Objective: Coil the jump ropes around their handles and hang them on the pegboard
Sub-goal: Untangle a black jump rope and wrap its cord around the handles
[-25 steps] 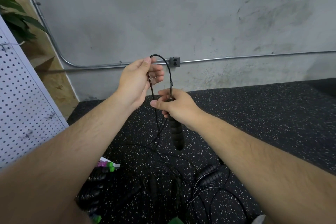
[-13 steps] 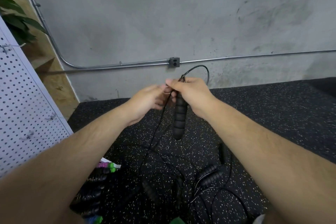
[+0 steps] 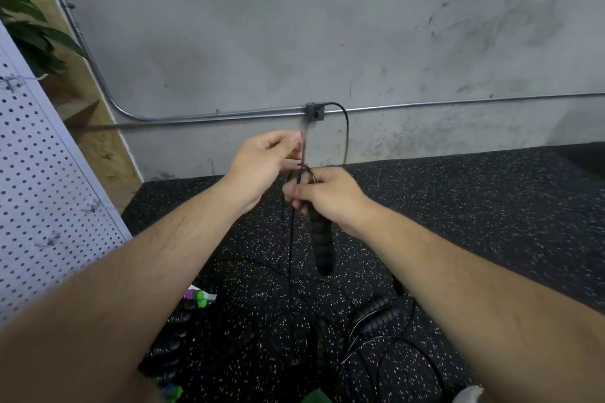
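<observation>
My right hand (image 3: 322,196) grips the top of a black ribbed jump-rope handle (image 3: 322,242), which hangs pointing down. The thin black rope (image 3: 346,134) arches up from that handle in a loop in front of the wall. My left hand (image 3: 262,163) pinches the rope's other strand just left of the right hand, fingers curled round it. More strands drop from both hands to the floor. The white pegboard (image 3: 42,193) leans at the left edge with small wire hooks on it.
Several other black handles (image 3: 376,311) and tangled ropes lie on the speckled rubber floor (image 3: 458,206) below my arms. A green and purple handle (image 3: 196,298) lies near the pegboard's foot. A metal conduit with a junction box (image 3: 315,112) runs along the concrete wall.
My left hand has risen and now pinches the rope above the handle. The loop has moved up to the junction box. My right hand has dropped slightly with the handle.
</observation>
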`<state>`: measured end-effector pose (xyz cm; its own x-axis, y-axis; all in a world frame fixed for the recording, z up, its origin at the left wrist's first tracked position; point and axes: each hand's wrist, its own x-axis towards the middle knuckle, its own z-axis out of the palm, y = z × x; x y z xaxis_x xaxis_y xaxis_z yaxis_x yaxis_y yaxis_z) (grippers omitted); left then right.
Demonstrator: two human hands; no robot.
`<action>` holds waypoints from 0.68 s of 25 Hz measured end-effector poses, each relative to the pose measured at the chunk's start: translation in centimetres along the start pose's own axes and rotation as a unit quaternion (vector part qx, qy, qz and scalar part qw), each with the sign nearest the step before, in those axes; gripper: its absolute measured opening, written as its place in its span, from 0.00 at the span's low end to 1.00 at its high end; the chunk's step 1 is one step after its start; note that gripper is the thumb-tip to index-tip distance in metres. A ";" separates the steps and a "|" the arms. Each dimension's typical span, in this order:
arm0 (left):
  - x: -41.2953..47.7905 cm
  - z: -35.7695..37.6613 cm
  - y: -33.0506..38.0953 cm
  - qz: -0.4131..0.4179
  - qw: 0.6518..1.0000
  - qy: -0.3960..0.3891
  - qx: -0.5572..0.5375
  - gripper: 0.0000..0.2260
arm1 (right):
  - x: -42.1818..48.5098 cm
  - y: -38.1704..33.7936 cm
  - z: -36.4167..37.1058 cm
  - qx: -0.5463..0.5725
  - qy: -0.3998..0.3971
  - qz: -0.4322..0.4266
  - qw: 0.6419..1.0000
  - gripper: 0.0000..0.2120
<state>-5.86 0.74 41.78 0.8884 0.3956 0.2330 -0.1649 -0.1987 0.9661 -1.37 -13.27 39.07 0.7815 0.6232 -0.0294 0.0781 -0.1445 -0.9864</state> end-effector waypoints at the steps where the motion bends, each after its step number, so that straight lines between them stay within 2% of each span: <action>1: -0.1 -0.2 -0.3 -0.012 1.000 -0.018 0.016 0.09 | 0.3 -0.6 -0.4 0.025 0.026 -0.006 0.999 0.04; 4: -0.8 -0.9 -2.0 -0.084 0.980 -0.158 0.090 0.15 | 1.1 -2.3 -2.6 0.128 0.076 -0.027 0.989 0.04; 6: -1.7 -0.8 -2.9 -0.106 0.953 -0.235 0.158 0.12 | 1.3 -2.6 -3.5 0.165 0.089 -0.040 0.981 0.03; 7: -2.0 -0.5 -3.1 -0.100 0.949 -0.243 0.175 0.07 | 1.4 -2.6 -3.6 0.168 0.093 -0.042 0.981 0.04; 10: -1.4 0.0 -2.5 -0.054 0.974 -0.150 0.160 0.04 | 1.3 -1.9 -3.7 0.142 0.066 -0.039 0.987 0.07; 13: -0.5 0.3 -1.2 -0.009 0.998 -0.046 0.052 0.05 | 0.4 -0.2 -2.5 0.059 -0.018 0.002 0.998 0.07; 15: -0.3 0.7 -0.6 0.010 0.999 -0.024 0.034 0.06 | -0.2 0.7 -1.3 -0.008 -0.038 0.013 0.999 0.06; 17: -0.1 0.9 -0.6 0.019 0.998 -0.017 0.049 0.07 | -0.1 0.4 -0.9 -0.013 -0.004 0.001 1.000 0.04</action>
<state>-5.49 0.06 41.04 0.8970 0.3551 0.2632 -0.1574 -0.2997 0.9410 -0.85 -14.14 38.78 0.7765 0.6293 -0.0325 0.0932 -0.1656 -0.9818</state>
